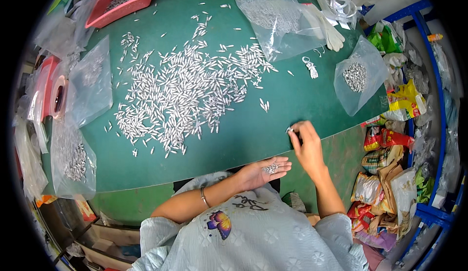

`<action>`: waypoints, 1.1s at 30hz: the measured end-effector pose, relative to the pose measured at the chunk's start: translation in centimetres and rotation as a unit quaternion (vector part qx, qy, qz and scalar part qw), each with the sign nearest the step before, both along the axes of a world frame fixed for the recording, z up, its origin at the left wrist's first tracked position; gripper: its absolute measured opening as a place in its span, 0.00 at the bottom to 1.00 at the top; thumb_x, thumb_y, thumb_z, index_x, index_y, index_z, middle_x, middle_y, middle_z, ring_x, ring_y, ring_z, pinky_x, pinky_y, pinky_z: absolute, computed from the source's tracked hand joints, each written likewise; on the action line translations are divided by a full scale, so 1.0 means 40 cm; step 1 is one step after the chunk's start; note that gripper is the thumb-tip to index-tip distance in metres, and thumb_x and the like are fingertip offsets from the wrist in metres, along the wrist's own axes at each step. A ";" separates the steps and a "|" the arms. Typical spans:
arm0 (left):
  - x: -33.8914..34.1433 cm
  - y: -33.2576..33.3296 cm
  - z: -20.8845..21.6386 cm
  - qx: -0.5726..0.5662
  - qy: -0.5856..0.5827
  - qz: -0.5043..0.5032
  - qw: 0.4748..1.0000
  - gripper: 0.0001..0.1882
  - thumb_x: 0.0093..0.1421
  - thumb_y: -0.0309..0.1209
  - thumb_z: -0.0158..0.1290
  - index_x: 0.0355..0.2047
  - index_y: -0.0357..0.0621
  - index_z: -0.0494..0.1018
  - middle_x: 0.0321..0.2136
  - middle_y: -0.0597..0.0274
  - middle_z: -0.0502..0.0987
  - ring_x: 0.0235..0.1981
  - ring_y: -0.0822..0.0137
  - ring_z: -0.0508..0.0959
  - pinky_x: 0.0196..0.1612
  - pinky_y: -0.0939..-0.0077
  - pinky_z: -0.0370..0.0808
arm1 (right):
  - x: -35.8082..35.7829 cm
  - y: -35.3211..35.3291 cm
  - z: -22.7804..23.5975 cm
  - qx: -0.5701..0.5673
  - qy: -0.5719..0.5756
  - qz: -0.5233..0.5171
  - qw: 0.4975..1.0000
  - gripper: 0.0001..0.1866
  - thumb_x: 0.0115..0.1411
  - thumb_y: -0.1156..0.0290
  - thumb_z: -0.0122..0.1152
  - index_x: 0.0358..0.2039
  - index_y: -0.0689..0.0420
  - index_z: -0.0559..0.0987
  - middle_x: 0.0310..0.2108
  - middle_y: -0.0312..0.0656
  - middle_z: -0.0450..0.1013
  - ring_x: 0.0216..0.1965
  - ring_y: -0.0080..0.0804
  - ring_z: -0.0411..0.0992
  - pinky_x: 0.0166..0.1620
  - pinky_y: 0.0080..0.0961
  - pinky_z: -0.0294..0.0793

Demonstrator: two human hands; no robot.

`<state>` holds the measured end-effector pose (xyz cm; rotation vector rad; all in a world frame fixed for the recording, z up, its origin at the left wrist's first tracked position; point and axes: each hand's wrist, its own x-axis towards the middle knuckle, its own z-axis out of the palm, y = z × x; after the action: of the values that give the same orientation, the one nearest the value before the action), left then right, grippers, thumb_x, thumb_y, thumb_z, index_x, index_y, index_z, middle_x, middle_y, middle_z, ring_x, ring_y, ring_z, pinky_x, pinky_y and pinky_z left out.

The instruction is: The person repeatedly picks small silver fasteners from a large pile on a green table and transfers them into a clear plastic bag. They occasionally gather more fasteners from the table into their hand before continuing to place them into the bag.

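Note:
My left hand (258, 174) is palm up at the table's near edge, fingers stretched out, cradling a small heap of little silvery metal pieces (271, 168). To its right and slightly farther away, my right hand (308, 146) pinches a small silvery metal piece (289, 129) between thumb and fingertips, just over the tabletop. Beyond both hands spreads a wide pile of slim, pointed silvery metal parts (180, 80). A few lie apart from it, including a small group (264, 105) nearer my hands.
On the green table (234, 144), clear plastic bags hold small parts: far middle (273, 17), right (355, 76) and left (75, 163). A pink tray (122, 0) stands far left. White gloves (334, 37) lie far right. Blue shelving (434, 124) and stacked bags (385, 188) stand right.

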<state>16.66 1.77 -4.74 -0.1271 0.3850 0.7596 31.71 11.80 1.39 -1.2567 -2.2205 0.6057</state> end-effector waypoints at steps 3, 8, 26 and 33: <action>0.000 -0.006 -0.004 0.034 0.004 -0.024 0.999 0.22 0.69 0.34 0.44 0.59 0.33 0.64 0.52 0.53 0.72 0.51 0.66 0.74 0.56 0.72 0.72 | -0.010 0.014 0.024 -0.075 0.040 -0.051 0.995 0.06 0.55 0.82 0.61 0.33 0.65 0.74 0.28 0.46 0.70 0.24 0.34 0.69 0.29 0.26 0.68; -0.017 -0.023 0.004 0.168 0.054 -0.127 0.976 0.21 0.70 0.37 0.43 0.56 0.33 0.68 0.50 0.52 0.74 0.49 0.65 0.75 0.51 0.72 0.74 | 0.000 0.007 -0.008 -0.261 0.312 -0.081 0.910 0.05 0.61 0.81 0.58 0.38 0.62 0.75 0.28 0.31 0.71 0.29 0.14 0.66 0.31 0.13 0.64; -0.052 -0.048 0.058 0.115 0.081 -0.076 0.987 0.17 0.66 0.31 0.51 0.52 0.36 0.72 0.44 0.58 0.77 0.45 0.72 0.76 0.50 0.75 0.75 | -0.015 0.255 -0.050 0.222 -0.069 -0.046 0.971 0.06 0.52 0.80 0.62 0.31 0.61 0.75 0.31 0.47 0.69 0.35 0.48 0.68 0.41 0.40 0.68; -0.056 -0.034 0.019 -0.042 0.149 -0.046 0.987 0.17 0.66 0.32 0.50 0.51 0.35 0.72 0.43 0.57 0.78 0.45 0.68 0.77 0.51 0.74 0.75 | -0.152 0.245 -0.028 0.064 0.061 0.104 0.991 0.09 0.55 0.77 0.63 0.37 0.61 0.77 0.37 0.45 0.72 0.37 0.42 0.71 0.39 0.31 0.71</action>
<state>14.41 0.40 -3.96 -0.0735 0.7035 0.6722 25.64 21.60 0.29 -0.9084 -2.2640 0.5894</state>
